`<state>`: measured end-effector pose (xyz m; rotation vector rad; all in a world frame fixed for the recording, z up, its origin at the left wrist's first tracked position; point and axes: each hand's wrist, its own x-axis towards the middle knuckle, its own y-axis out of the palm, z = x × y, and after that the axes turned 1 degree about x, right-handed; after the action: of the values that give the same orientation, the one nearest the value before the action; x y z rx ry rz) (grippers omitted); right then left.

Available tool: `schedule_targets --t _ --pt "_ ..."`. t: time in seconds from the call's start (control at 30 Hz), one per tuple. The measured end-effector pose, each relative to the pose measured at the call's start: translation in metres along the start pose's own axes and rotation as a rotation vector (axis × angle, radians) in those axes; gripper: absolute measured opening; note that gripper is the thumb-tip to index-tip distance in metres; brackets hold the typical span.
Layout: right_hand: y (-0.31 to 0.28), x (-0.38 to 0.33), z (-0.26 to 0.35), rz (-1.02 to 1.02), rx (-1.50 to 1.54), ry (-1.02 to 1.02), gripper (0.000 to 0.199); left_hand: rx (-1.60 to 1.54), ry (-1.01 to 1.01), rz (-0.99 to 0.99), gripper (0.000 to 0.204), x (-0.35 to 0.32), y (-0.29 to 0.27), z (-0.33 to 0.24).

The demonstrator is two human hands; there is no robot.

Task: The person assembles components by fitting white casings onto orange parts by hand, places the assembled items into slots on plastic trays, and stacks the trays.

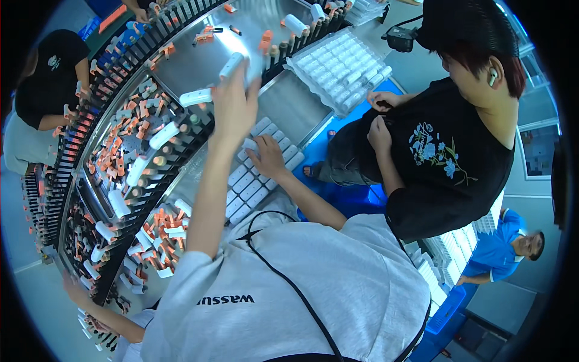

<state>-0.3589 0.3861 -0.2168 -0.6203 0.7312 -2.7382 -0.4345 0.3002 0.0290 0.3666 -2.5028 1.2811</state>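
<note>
Reaching past the tray, I close my left hand on a white tube slanting away, while my right hand rests open-fingered on the tray's tubes.

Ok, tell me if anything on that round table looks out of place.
White capsule parts and orange caps lie loose in jumbled heaps on the round table, unlike the neat tray under the right hand. Left hand holds one white capsule.

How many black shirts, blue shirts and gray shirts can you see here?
Black shirts: 2
Blue shirts: 1
Gray shirts: 1
Total: 4
</note>
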Motion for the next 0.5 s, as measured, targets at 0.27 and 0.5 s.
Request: schedule_targets --t 0.27,0.5 --pt "-0.006 0.0 0.01 0.023 0.084 0.007 0.037 0.541 0.014 0.242 0.035 0.099 0.035 0.069" --pt "-0.01 0.0 0.005 0.011 0.038 0.051 0.039 0.403 -0.128 0.143 0.04 0.064 -0.007 0.075"
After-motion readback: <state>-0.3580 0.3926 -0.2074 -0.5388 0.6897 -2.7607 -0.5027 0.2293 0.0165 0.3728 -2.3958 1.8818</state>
